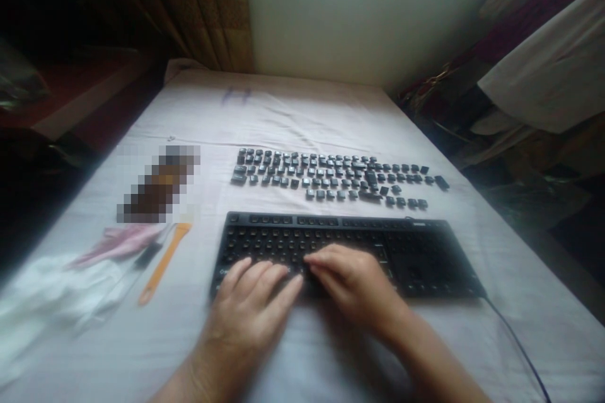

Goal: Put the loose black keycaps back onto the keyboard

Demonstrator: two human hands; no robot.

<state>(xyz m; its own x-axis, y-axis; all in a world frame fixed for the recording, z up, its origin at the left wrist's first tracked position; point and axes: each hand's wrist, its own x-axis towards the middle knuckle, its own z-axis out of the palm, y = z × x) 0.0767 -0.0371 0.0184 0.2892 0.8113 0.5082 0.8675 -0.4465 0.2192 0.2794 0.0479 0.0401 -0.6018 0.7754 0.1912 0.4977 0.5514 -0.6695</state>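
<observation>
A black keyboard [418,255] lies across the pale cloth, its key positions bare of keycaps over much of the board. My left hand [253,293] rests on its lower left part, fingers spread and holding nothing. Over the lower middle of the keyboard, my right hand [357,277] has thumb and fingers pinched together at the board; whatever is between the fingertips is hidden. Behind the keyboard, loose black keycaps [320,172] are laid out in rows, with a smaller group to the right.
Left of the keyboard lie an orange flat-handled tool [165,261], a small dark object [149,254], a pink cloth [118,242] and a crumpled white cloth [51,296]. A cable [517,343] runs off the keyboard's right corner. Fabric [548,69] hangs at the right.
</observation>
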